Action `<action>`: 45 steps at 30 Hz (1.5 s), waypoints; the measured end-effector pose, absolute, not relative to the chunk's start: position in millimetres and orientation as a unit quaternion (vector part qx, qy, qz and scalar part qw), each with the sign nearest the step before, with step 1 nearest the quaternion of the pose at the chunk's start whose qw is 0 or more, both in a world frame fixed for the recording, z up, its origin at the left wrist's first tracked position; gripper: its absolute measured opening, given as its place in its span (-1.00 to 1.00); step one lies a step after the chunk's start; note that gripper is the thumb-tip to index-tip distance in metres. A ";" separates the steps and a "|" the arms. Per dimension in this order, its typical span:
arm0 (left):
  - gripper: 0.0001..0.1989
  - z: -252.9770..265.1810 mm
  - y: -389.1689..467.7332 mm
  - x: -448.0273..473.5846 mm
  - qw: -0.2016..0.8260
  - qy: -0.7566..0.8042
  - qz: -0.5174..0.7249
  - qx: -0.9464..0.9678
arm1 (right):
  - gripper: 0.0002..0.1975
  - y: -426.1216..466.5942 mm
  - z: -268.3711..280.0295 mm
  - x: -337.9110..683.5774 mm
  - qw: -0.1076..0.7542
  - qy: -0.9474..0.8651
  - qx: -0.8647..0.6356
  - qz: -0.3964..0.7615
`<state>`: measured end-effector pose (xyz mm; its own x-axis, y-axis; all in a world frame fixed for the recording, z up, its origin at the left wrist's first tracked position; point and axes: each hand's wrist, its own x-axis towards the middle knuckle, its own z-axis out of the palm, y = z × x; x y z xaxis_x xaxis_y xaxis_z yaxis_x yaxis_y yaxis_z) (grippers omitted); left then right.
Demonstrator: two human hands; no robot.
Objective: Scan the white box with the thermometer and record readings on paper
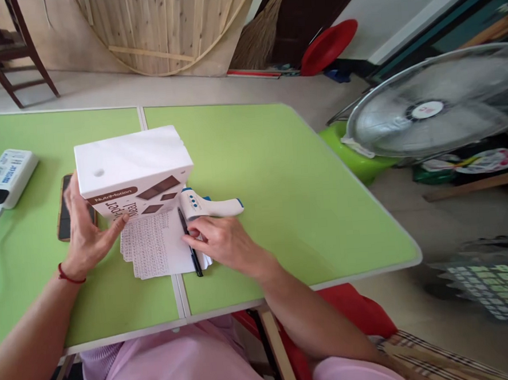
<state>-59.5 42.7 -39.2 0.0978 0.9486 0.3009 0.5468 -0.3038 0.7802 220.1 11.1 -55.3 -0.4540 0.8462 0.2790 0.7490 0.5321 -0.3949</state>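
Note:
My left hand (86, 223) holds a white box (134, 160) by its left side, with the thumb at the lower front edge. The box is printed "NutriMotion" and shows brown bar pictures. Handwritten paper sheets (148, 254) lie in a stack at its front. Across the sheets' right part, my right hand (218, 241) has curled fingers closed over the middle of a black pen (195, 262). Just beyond that hand lies a white and blue infrared thermometer (214, 207). A dark phone (64, 216) lies on the table left of the box, partly covered by my left hand.
The green folding table (324, 220) has a seam beneath the papers. At its left lies a white power bank (10, 176) with a cable plugged in. A large fan (430, 107) and a green bucket (346, 150) stand off the right edge.

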 end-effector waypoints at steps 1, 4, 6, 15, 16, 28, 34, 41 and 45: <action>-0.24 -37.7 38.4 -59.3 0.162 0.544 0.433 0.700 | -0.87 8.8 -57.9 215.6 0.207 -0.843 -0.489 0.092; -0.59 -34.9 25.0 -55.6 0.030 0.515 0.468 0.718 | -0.82 7.0 -63.6 209.3 0.175 -0.830 -0.523 0.084; -0.77 -36.0 18.8 -50.3 0.074 0.453 0.415 0.785 | -0.72 8.4 -62.3 211.2 0.190 -0.829 -0.514 0.112; -0.52 -46.5 14.0 -25.3 0.080 0.356 0.004 0.931 | -0.52 2.6 -40.7 232.0 0.344 -0.751 -0.358 0.434; -0.52 -46.1 13.2 -23.5 0.086 0.367 -0.012 0.926 | -0.48 1.0 -43.1 230.6 0.347 -0.733 -0.359 0.462; -0.51 -41.5 8.7 -16.6 0.088 0.385 -0.042 0.918 | -0.81 6.0 -69.0 200.0 0.405 -0.640 -0.459 0.465; -0.56 -42.6 8.2 -19.4 0.101 0.383 -0.011 0.918 | -0.93 7.1 -84.5 191.7 0.442 -0.630 -0.514 0.377; -0.54 -40.9 7.2 -17.8 0.084 0.380 -0.031 0.920 | -0.90 6.8 -82.7 190.6 0.421 -0.672 -0.507 0.338; -0.54 -40.4 7.2 -17.3 0.084 0.379 -0.034 0.921 | -0.91 7.0 -83.1 190.4 0.428 -0.686 -0.487 0.330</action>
